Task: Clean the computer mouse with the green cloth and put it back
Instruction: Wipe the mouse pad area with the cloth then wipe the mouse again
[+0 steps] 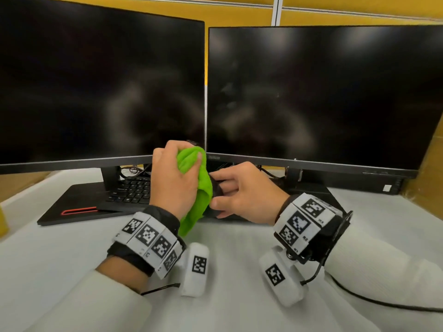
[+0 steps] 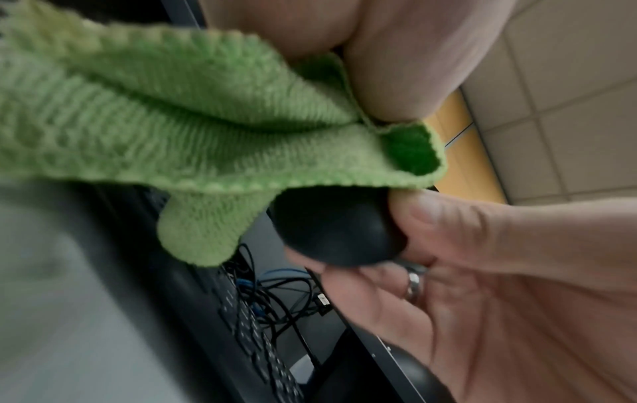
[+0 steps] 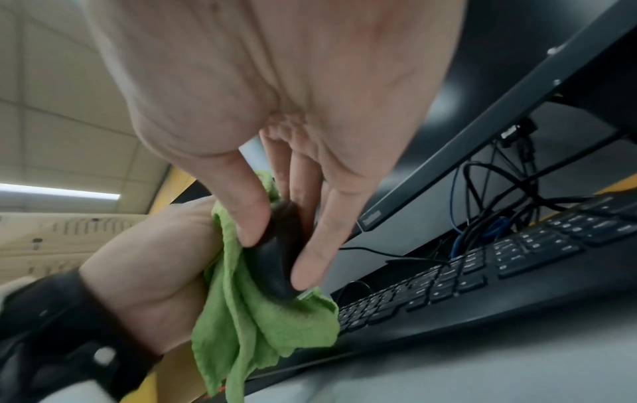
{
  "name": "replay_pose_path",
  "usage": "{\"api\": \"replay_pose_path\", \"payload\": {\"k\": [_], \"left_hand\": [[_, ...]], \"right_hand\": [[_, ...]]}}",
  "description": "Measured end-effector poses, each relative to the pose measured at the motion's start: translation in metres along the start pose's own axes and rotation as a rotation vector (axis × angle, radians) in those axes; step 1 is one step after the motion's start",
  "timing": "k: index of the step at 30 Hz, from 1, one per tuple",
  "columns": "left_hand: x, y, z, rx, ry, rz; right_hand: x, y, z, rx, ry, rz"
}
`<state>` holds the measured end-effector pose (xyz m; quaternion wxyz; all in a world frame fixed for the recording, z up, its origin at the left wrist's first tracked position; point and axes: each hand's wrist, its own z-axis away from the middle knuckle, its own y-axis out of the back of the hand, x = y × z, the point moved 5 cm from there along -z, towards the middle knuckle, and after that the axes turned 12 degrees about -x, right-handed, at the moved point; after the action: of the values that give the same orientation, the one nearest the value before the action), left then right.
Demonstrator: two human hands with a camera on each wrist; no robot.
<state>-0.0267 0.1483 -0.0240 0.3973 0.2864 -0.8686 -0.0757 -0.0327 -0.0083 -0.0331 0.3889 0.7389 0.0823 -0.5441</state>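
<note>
My left hand (image 1: 175,178) grips the bunched green cloth (image 1: 195,188) and presses it against the black computer mouse (image 1: 217,188), which is held up above the desk. My right hand (image 1: 239,192) holds the mouse between thumb and fingers. In the left wrist view the cloth (image 2: 193,131) drapes over the rounded black mouse (image 2: 337,231), pinched by the right thumb and fingers. In the right wrist view the mouse (image 3: 279,259) sits between my right thumb and fingers, with the cloth (image 3: 255,321) and left hand behind it. Most of the mouse is hidden by cloth and fingers.
Two dark monitors (image 1: 100,87) (image 1: 318,97) stand close behind the hands. A black keyboard (image 1: 134,190) lies under the left monitor on a black mat (image 1: 72,204). Tangled cables (image 3: 489,207) run behind the keyboard. White desk surface (image 1: 227,271) lies below the hands.
</note>
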Motion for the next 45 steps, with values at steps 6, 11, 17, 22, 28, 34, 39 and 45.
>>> {"api": "replay_pose_path", "payload": {"k": [6,11,17,22,28,34,39,45], "left_hand": [[0.003,-0.005,0.003,-0.076,0.002,-0.041],[0.021,-0.025,0.011,-0.27,-0.136,0.0],[-0.005,0.001,-0.005,-0.098,0.048,0.042],[0.006,-0.01,0.004,-0.213,-0.017,0.024],[0.019,-0.02,0.009,-0.346,-0.118,0.047],[0.027,-0.017,0.01,-0.332,-0.134,0.163],[0.028,-0.017,0.011,-0.323,-0.14,0.191],[0.035,-0.022,0.015,-0.376,-0.2,0.27]], "right_hand": [[0.004,-0.001,-0.005,0.043,-0.038,-0.02],[-0.006,0.024,-0.007,0.181,0.014,-0.085],[-0.006,0.002,-0.002,0.003,-0.022,-0.066],[-0.004,0.01,-0.003,0.054,-0.045,-0.068],[0.008,0.022,0.003,0.007,-0.011,-0.358],[0.019,0.017,0.004,-0.083,0.018,-0.718],[0.021,0.016,0.003,-0.155,0.048,-0.782],[0.016,0.024,0.002,-0.092,0.128,-0.86]]}}
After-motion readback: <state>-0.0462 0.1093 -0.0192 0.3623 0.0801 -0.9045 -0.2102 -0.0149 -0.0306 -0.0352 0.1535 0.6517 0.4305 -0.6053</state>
